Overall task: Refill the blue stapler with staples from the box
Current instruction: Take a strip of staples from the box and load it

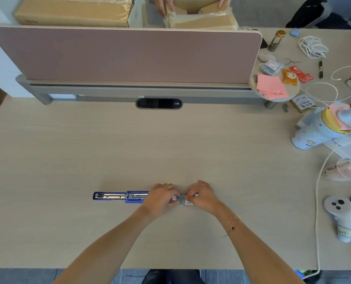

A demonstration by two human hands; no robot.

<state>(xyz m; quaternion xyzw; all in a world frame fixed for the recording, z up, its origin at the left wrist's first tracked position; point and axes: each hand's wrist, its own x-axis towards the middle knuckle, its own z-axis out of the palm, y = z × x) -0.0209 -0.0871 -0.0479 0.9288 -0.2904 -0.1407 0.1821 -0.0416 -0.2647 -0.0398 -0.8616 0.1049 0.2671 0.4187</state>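
Note:
The blue stapler (120, 196) lies swung fully open and flat on the desk, its metal staple channel facing up, left of my hands. A small white and red staple box (184, 199) sits just right of it, with grey staples showing in its middle. My left hand (161, 198) grips the box's left end and covers the stapler's right end. My right hand (204, 196) grips the box's right end. Both hands rest on the desk.
A pink divider panel (125, 55) closes the desk's far side. Clutter fills the right: a white controller (339, 217), a white cable (317, 201), a decorated bottle (324, 128), pink notes (272, 87). Another person's hands work on a cardboard box (199, 13) beyond the divider.

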